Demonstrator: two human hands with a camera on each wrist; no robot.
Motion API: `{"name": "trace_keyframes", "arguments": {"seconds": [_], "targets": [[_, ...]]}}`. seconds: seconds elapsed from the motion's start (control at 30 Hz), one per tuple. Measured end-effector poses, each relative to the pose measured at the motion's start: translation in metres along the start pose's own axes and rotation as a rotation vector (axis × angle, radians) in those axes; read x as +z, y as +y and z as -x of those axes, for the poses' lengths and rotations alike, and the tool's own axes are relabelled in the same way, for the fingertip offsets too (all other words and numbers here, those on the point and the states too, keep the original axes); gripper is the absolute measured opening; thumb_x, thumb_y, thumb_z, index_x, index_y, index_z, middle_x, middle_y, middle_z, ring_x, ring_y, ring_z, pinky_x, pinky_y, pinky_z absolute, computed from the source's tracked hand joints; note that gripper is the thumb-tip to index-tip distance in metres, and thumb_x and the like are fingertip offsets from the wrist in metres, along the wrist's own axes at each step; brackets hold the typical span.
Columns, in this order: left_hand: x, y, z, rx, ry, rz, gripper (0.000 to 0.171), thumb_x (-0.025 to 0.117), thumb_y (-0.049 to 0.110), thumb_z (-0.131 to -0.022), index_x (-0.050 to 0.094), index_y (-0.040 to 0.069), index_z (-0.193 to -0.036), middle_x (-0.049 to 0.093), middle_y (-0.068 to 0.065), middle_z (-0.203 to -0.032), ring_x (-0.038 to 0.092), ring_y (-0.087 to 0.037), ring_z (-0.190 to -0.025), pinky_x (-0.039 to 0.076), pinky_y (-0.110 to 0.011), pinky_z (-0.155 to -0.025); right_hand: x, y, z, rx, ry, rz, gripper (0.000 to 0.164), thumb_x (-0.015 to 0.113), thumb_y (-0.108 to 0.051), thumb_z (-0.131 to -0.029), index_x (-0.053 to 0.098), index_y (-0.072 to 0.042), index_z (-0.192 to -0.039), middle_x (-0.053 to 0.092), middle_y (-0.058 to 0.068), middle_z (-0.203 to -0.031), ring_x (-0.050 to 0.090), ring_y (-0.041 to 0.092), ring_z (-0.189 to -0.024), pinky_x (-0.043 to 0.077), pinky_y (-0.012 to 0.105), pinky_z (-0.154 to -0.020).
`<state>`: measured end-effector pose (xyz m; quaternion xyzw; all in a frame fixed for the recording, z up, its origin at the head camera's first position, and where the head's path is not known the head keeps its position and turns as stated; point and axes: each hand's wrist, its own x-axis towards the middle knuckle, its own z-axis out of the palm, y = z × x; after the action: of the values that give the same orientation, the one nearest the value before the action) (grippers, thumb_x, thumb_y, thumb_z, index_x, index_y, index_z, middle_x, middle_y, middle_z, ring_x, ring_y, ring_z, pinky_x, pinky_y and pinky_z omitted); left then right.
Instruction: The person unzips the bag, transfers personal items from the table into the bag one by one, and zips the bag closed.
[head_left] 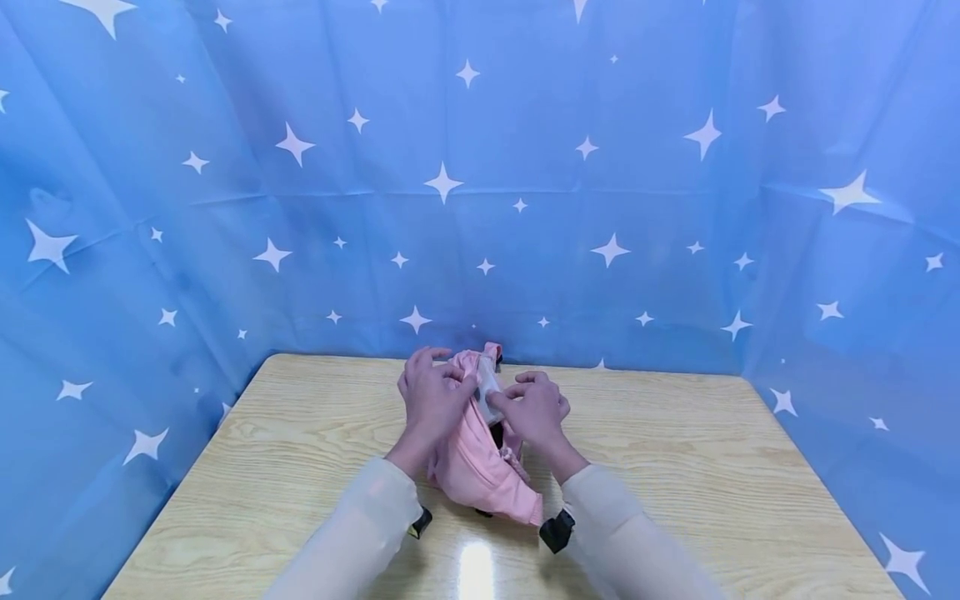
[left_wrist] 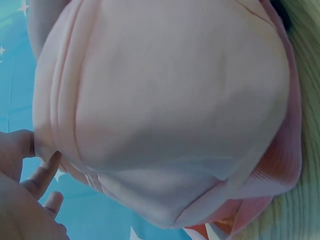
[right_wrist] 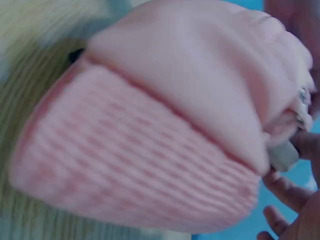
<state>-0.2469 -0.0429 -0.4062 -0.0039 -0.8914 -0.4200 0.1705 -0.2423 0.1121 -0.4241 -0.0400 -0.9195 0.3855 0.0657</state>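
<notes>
A pink fabric bag [head_left: 474,467] with a ribbed end sits between both hands, its opening turned upward. My left hand [head_left: 435,398] pinches the bag's edge on the left of the opening, thumb and forefinger on the seam. On the other side, my right hand [head_left: 536,410] pinches a flat, whitish-grey piece [head_left: 487,390] at the opening. In the right wrist view the end of that piece [right_wrist: 284,156] shows between thumb and forefinger, beside a zipper [right_wrist: 301,105]. Most of the bag's inside is hidden.
The bag rests on a light wood-grain table [head_left: 300,450]. A blue curtain with white stars [head_left: 525,167] hangs along the back and both sides. Black straps [head_left: 557,531] sit by the cuffs of the pale sleeves [head_left: 630,533].
</notes>
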Motion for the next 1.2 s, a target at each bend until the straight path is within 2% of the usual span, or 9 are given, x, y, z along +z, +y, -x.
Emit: {"name": "trace_keyframes", "arguments": {"seconds": [0.17,0.37,0.67,0.83,0.97,1.1,1.2], "targets": [[-0.002,-0.007,0.000,0.010,-0.003,-0.013,0.022,0.069,0.032,-0.083,0.071,0.013,-0.071,0.056,0.000,-0.128,0.030,-0.026,-0.139,0.016,-0.051,-0.114,0.014,-0.002,0.004,-0.103,0.024,0.082,0.026,0.071,-0.040,-0.083,0.075,-0.017,-0.069,0.059,0.007,-0.122,0.044,0.035,-0.121,0.016,0.064,-0.104],[-0.004,-0.010,0.000,0.005,0.000,-0.019,0.023,0.068,0.033,-0.083,0.071,0.014,-0.069,0.056,0.000,-0.130,0.029,-0.026,-0.139,0.016,-0.051,-0.113,0.023,-0.002,0.006,-0.241,0.038,0.231,0.021,0.071,-0.035,-0.082,0.075,-0.022,-0.067,0.060,0.008,-0.124,0.040,0.036,-0.126,0.010,0.068,-0.107],[-0.007,-0.015,0.000,0.014,0.004,-0.036,0.024,0.070,0.031,-0.084,0.072,0.011,-0.071,0.056,-0.002,-0.131,0.029,-0.027,-0.140,0.016,-0.052,-0.114,0.020,-0.007,0.009,-0.321,-0.052,0.355,0.013,0.072,-0.032,-0.080,0.079,-0.024,-0.073,0.059,0.007,-0.127,0.037,0.035,-0.130,0.010,0.069,-0.109],[-0.008,-0.016,0.000,0.012,-0.004,-0.033,0.026,0.070,0.034,-0.085,0.072,0.011,-0.071,0.056,-0.003,-0.132,0.029,-0.028,-0.140,0.017,-0.053,-0.114,0.015,-0.008,0.010,-0.356,-0.090,0.363,0.010,0.070,-0.030,-0.081,0.079,-0.026,-0.078,0.059,0.009,-0.130,0.036,0.036,-0.132,0.011,0.071,-0.108],[-0.008,-0.018,-0.001,0.004,-0.013,-0.038,0.027,0.070,0.035,-0.085,0.073,0.012,-0.072,0.055,-0.003,-0.132,0.029,-0.028,-0.140,0.017,-0.052,-0.114,0.005,-0.005,0.009,-0.388,-0.091,0.316,0.009,0.070,-0.033,-0.084,0.078,-0.028,-0.083,0.057,0.010,-0.134,0.036,0.038,-0.134,0.010,0.069,-0.109],[-0.008,-0.021,-0.001,0.011,-0.028,-0.041,0.027,0.070,0.036,-0.085,0.073,0.012,-0.073,0.055,-0.005,-0.132,0.029,-0.029,-0.140,0.016,-0.053,-0.114,-0.011,0.003,0.005,-0.427,-0.075,0.232,0.006,0.073,-0.031,-0.085,0.074,-0.027,-0.080,0.053,0.012,-0.139,0.036,0.038,-0.135,0.011,0.065,-0.109],[-0.008,-0.022,0.001,0.039,-0.044,-0.058,0.027,0.071,0.038,-0.085,0.072,0.013,-0.074,0.055,-0.006,-0.131,0.031,-0.032,-0.139,0.017,-0.054,-0.113,-0.025,0.012,0.006,-0.474,-0.092,0.211,0.010,0.075,-0.028,-0.083,0.069,-0.028,-0.075,0.053,0.013,-0.138,0.038,0.038,-0.134,0.014,0.064,-0.108]]}}
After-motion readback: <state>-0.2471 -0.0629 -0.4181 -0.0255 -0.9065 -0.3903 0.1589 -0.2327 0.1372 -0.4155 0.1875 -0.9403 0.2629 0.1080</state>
